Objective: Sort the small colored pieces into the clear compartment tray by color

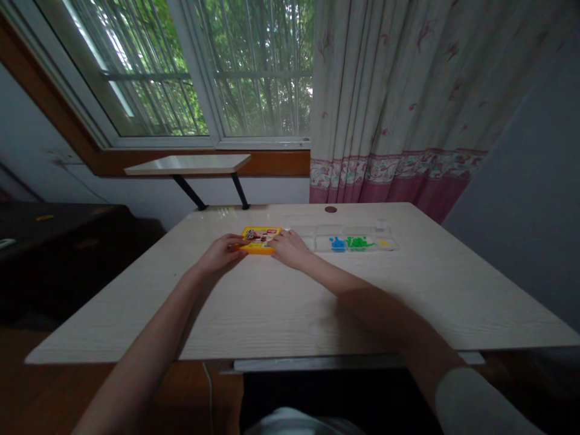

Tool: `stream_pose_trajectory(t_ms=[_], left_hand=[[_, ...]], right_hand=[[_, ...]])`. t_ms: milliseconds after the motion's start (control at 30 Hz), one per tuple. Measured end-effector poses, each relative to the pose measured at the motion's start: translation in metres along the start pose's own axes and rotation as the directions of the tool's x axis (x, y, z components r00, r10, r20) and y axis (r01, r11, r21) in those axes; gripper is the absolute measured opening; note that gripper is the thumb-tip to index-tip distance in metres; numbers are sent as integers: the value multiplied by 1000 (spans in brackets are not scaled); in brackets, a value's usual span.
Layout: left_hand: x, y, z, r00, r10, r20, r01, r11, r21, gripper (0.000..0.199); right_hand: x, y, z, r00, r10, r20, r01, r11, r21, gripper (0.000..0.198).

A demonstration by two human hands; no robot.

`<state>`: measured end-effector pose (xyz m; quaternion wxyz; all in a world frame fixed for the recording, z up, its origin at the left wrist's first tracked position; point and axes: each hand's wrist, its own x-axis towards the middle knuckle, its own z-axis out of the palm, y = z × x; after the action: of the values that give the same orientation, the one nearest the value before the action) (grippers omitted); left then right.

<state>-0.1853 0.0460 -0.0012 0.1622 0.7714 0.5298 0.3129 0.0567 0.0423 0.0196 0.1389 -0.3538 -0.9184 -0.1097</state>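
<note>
A flat yellow box [260,248] with a printed picture and lettering on top lies on the pale table. My left hand [222,254] is closed around its left edge, with the thumb in front and fingers over the side. On the opposite side my right hand [292,249] grips the right edge, its fingers curled over the corner. Just right of that hand stands a clear plastic compartment tray [321,242]. Small blue pieces [337,244], green pieces [357,243] and a few yellow pieces [384,243] sit in separate front compartments of it.
The wood-grain table [281,308] reaches to the wall. A dark round cap [330,209] is set near its back edge. A raised white shelf [190,163] on black legs stands at the back left. Behind are a barred window and a long curtain [385,109].
</note>
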Motion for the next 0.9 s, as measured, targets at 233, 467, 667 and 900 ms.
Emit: stream_pose_trajectory(t_ms=[233, 467, 667, 900], left_hand=[[-2, 4, -4, 998, -47, 43, 43, 995, 85, 34], [-1, -1, -1, 999, -42, 2, 42, 999, 35, 31], [1, 9, -4, 1000, 9, 18, -11, 992, 125, 32], [40, 50, 1, 990, 106, 92, -117, 985, 130, 31]], right_hand=[[4, -1, 12, 1000, 3, 20, -3, 1000, -20, 25], [4, -2, 13, 1000, 4, 8, -4, 1000, -15, 24], [4, 23, -12, 999, 5, -52, -6, 1000, -8, 29], [-4, 90, -37, 971, 226, -75, -235, 959, -155, 33]])
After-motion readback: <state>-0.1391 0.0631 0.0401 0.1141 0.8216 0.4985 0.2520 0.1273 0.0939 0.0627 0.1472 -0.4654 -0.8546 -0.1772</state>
